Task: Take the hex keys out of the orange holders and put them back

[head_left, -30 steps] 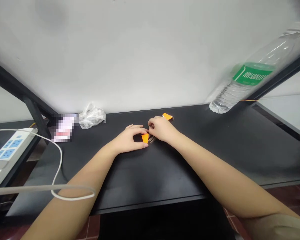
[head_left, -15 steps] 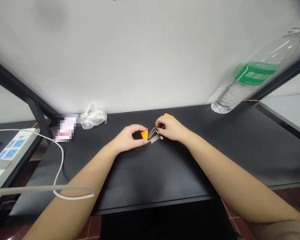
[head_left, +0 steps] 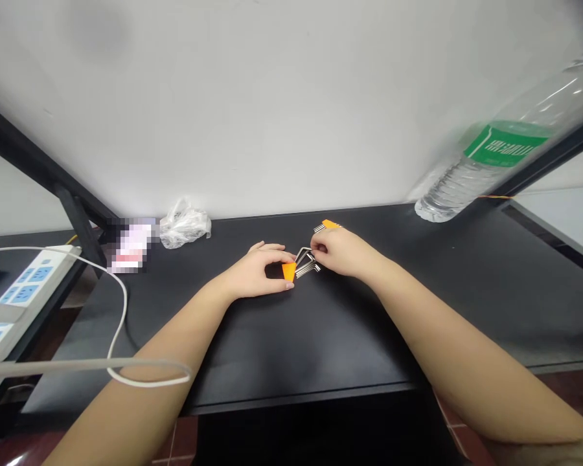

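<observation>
Orange holder [head_left: 289,272], centre of frame, sits pinched in left hand [head_left: 256,273] | right hand [head_left: 339,250], just right of it, grips one bent metal key [head_left: 304,248] by its end | risk: sideways tug twists holder loose

Left-hand grip [head_left: 260,270] pinching orange holder [head_left: 288,272]; right-hand grip [head_left: 342,251] on bent metal key [head_left: 304,248].

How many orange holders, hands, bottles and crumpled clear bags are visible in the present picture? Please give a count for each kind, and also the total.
Orange holders, 2: near holder, far holder
Hands, 2: left hand, right hand
Bottles, 1: green-labelled bottle
Bags, 1: crumpled bag
Total: 6
</observation>
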### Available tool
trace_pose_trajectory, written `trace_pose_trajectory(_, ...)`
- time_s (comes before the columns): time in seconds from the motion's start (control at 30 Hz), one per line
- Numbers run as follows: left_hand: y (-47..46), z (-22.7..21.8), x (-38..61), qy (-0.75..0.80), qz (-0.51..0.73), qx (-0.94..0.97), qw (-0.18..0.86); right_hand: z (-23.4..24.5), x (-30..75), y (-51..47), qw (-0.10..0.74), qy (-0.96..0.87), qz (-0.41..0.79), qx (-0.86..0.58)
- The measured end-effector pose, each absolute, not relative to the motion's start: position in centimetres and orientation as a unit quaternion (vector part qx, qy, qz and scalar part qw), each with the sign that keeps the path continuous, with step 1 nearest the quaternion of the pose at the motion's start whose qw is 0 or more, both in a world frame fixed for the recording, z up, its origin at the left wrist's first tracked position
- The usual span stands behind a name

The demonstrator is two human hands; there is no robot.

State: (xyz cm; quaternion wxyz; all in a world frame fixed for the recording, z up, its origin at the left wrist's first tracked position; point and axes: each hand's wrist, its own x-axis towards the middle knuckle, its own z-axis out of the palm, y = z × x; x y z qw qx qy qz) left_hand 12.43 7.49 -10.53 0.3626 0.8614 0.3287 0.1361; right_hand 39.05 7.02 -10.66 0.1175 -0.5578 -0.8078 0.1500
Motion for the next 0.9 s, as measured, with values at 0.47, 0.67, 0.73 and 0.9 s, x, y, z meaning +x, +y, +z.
trace_pose_trajectory(0.47,7.3,-10.7,12.8,0.32,0.129,0.865,0.364,-11.4,39.7,7.4,0.143,-0.804,0.179,-0.548)
trace_pose_trajectory(0.67,7.4,-10.7,13.0,0.316,0.126,0.867,0.363,-12.0,38.3,7.0,0.121,-0.769,0.184,-0.601)
trace_pose_trajectory(0.73,7.4,-10.6,13.0,0.317,0.122,0.868,0.363,-12.0,37.5,6.9,0.106,-0.755,0.172,-0.624)
trace_pose_trajectory(0.9,7.3,-10.5,13.1,0.316,0.123,0.869,0.362,-11.1,36.1,6.7,0.072,-0.731,0.17,-0.656)
